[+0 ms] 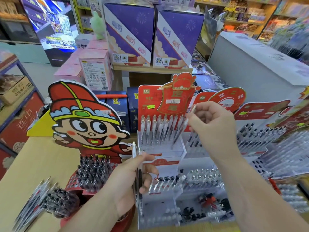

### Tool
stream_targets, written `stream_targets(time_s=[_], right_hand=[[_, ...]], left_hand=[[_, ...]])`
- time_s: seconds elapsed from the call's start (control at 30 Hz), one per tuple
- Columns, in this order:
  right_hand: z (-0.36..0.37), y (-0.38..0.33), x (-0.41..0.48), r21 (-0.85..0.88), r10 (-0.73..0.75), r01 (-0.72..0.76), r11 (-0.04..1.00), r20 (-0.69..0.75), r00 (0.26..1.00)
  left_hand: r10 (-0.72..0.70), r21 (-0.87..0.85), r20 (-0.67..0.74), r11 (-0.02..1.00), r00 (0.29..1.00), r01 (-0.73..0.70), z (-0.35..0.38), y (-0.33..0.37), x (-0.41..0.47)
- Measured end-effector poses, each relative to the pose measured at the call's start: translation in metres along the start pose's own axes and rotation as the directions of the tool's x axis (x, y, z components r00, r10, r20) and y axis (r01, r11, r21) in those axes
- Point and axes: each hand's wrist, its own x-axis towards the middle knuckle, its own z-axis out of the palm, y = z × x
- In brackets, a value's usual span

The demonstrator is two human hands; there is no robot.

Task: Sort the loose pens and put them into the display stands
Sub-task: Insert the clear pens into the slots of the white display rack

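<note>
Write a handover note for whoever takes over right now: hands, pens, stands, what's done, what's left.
Left hand: grips a bundle of pens upright, in front of the tiered stand.
Right hand: fingers pinch one clear pen, tilted, tip toward the right end of the stand's top row.
Done: top row mostly filled; the cartoon stand holds black pens.
Left: seat this pen, place the bundle, then sort the loose pile on the table at left.

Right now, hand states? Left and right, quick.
Left hand: closed around a bundle of pens, held upright.
Right hand: pinching a single pen at the top tier of the clear stand.
</note>
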Motion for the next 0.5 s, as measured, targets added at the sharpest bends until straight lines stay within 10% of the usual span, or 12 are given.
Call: stream_targets(time_s=[0.5], right_hand=[[0.019,0.018,0.004,-0.329,-0.137,0.182,0.927,0.154,0.978]], left_hand=[[0.009,-0.082,0.085,0.997,0.996,-0.002,-0.010,-0.001,0.006]])
